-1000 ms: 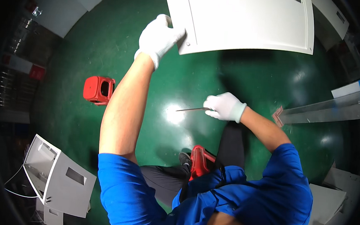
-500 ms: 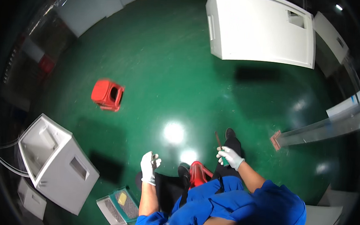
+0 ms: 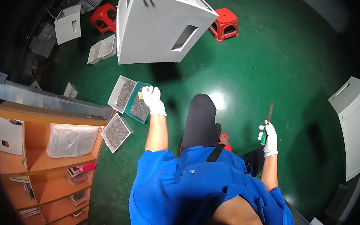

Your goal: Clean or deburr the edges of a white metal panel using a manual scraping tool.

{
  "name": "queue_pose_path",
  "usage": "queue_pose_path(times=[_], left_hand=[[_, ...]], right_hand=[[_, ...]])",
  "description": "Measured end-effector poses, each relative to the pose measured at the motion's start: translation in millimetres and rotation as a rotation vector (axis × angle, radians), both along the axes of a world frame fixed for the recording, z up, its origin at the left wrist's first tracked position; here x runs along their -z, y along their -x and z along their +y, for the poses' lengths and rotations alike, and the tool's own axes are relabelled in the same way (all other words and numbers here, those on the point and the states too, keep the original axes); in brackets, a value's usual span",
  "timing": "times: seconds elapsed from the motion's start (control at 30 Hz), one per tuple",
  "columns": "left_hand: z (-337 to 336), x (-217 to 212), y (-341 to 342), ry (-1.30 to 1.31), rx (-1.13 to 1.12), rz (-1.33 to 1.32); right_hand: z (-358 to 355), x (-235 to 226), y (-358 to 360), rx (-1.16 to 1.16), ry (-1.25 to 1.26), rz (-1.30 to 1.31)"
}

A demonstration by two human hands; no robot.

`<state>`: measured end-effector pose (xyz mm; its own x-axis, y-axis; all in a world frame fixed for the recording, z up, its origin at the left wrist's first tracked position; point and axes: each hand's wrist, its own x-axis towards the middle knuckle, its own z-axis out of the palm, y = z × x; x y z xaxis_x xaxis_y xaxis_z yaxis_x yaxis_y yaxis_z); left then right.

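My left hand (image 3: 153, 100), in a white glove, reaches over the teal bin (image 3: 134, 116) with its fingers stretched out. Small grey metal parts fill that bin, and a small yellow piece (image 3: 140, 95) lies in it by my fingertips. I cannot tell whether the fingers touch the parts. My gloved right hand (image 3: 271, 138) is closed around the green handle of what looks like a flat file (image 3: 270, 112), its dark blade pointing forward. Two pale bins, one on the left (image 3: 116, 89) and one nearer (image 3: 124, 141), also hold small grey parts.
A large pale housing (image 3: 160, 33) stands ahead, with a red stool (image 3: 224, 24) beside it and a red chair (image 3: 104, 19) behind its left side. An orange-brown shelf unit (image 3: 57, 158) is at the left. Another pale housing (image 3: 352, 123) stands far right. The floor (image 3: 248, 67) is green.
The view has swung left, bringing the shelves and bins into full sight. My left hand has moved out over the teal bin, its fingers now extended. The right hand still grips the file.
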<state>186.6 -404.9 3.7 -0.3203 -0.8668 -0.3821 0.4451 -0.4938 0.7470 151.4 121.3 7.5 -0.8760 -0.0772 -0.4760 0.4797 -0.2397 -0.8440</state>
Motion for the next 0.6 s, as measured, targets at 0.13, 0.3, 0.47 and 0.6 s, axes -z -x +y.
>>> queue_pose_path(times=[0.13, 0.3, 0.47, 0.6], left_hand=[[-72, -3, -6, 0.241, 0.007, 0.162], [-88, -61, 37, 0.176, 0.11, 0.38], [-74, -86, 58, 0.198, 0.134, 0.57], [-55, -81, 71, 0.035, 0.141, 0.554]], right_hand=[[-8, -5, -8, -0.057, -0.03, -0.033], [15, 0, -24, 0.12, 0.012, -0.096], [33, 18, -38, 0.225, 0.03, -0.154], [42, 28, -42, 0.26, 0.049, -0.173]])
